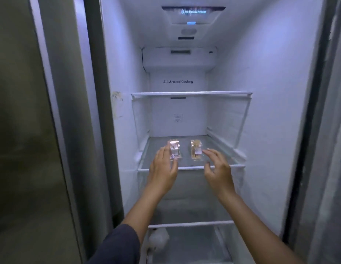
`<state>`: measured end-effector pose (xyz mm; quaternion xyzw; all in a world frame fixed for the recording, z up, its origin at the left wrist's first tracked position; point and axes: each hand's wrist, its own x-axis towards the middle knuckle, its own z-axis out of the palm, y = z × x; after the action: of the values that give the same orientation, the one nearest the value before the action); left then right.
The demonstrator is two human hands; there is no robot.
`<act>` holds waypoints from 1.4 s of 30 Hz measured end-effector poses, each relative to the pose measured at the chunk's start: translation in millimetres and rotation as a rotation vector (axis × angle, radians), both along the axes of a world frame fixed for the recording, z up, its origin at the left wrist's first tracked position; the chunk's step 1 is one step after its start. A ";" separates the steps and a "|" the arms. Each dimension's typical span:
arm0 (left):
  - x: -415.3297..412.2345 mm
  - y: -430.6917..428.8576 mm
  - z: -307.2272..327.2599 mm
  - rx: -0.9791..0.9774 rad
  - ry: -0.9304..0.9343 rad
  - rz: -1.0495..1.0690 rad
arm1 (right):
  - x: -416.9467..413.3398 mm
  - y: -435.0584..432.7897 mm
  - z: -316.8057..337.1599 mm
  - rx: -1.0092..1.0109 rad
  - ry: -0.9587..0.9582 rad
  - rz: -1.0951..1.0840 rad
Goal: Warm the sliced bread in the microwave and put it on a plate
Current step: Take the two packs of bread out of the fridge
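Here, fetching bread for warming from the fridge shelf [190, 168]: left hand [163, 168] lies flat against the left pack [174, 149], right hand [217, 168] hovers spread, empty, beside the right pack [196, 150].

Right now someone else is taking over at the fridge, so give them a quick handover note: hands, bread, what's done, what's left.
Left hand: open, fingers straight against the left packet, no grip yet.
Right hand: open, fingers spread, just short of the right packet.
Both clear packets lie side by side on the middle shelf of the fridge.
Done: fridge opened.
Left: lift the bread out, microwave it, plate it. No microwave or plate in view.
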<state>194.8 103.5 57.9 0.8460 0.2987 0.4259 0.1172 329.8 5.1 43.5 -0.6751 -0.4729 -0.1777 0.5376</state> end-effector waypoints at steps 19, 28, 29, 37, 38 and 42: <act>120.1 168.4 -43.4 -0.514 0.050 0.003 | 132.3 164.7 -23.3 -0.366 0.532 -0.191; 134.4 181.4 -44.9 -0.608 -0.043 0.004 | 136.1 174.9 -25.9 -0.336 0.583 -0.155; 134.3 180.4 -44.5 -0.631 -0.081 -0.004 | 133.9 175.2 -25.4 -0.310 0.585 -0.138; 136.7 180.6 -38.1 -0.875 -0.259 -0.089 | 126.7 176.2 -21.6 -0.127 0.838 0.035; 136.0 179.8 -36.7 -0.949 -0.292 -0.130 | 127.0 174.0 -21.7 -0.100 0.885 0.067; 129.3 171.7 -31.9 -1.142 -0.358 -0.291 | 130.3 158.6 -24.3 -0.030 1.012 0.172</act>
<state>324.1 275.2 26.1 0.5969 0.3368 0.3140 0.6570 460.1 163.7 19.2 -0.6427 -0.2099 0.2229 0.7023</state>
